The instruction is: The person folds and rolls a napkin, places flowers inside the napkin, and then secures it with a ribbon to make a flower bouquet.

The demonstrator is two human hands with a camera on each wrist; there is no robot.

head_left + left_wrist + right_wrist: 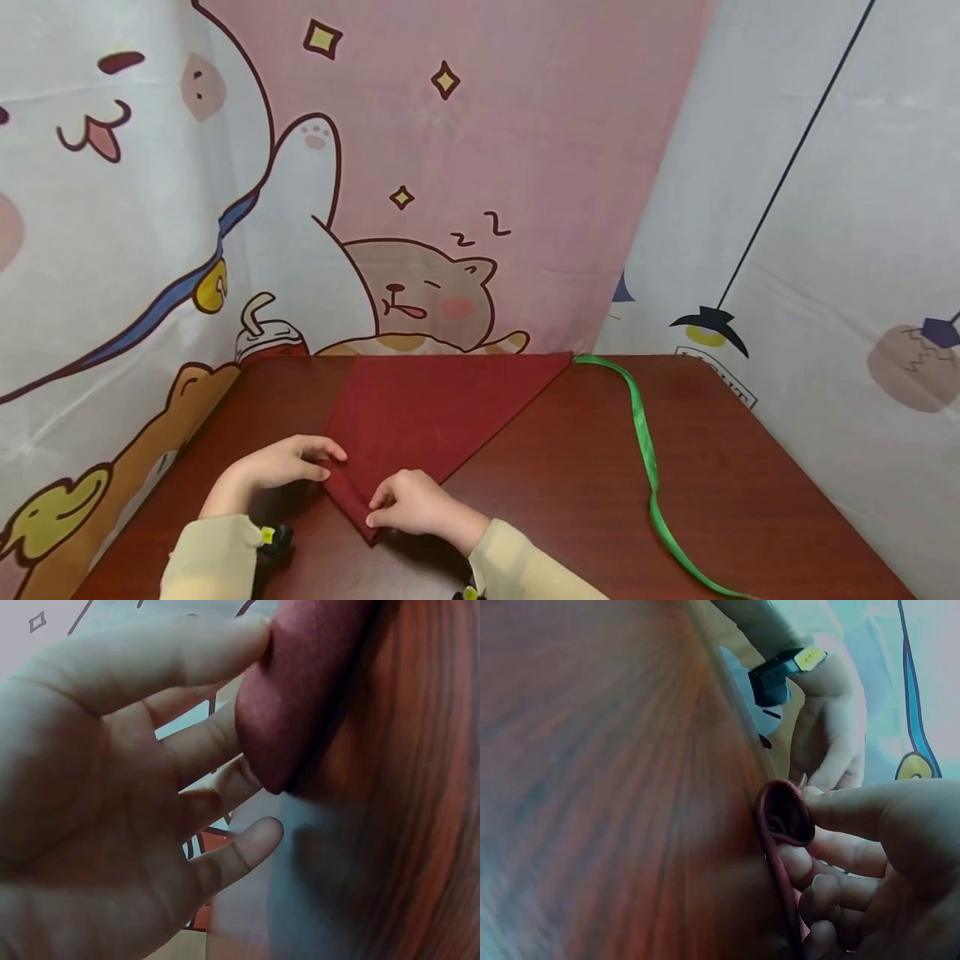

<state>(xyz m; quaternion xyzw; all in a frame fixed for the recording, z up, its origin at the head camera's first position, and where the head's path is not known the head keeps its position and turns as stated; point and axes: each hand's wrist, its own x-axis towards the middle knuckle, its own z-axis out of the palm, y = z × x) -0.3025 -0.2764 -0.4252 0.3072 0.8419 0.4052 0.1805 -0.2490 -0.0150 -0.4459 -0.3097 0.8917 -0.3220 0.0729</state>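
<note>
A dark red cloth lies spread on the table, wide at the far edge and narrowing toward me. Its near edge is turned over into a soft roll. At the left end of this fold, my left hand holds the cloth, its thumb on the fold and other fingers behind. My right hand pinches the near right end between thumb and fingers. The right wrist view shows that end as an open loop of rolled cloth, with fingers tucked beneath it.
From the cloth's far right corner a green ribbon curves down the right side of the brown wooden table. Cartoon-printed curtains stand behind the table and along both sides. A small dark camera sits on the left wrist.
</note>
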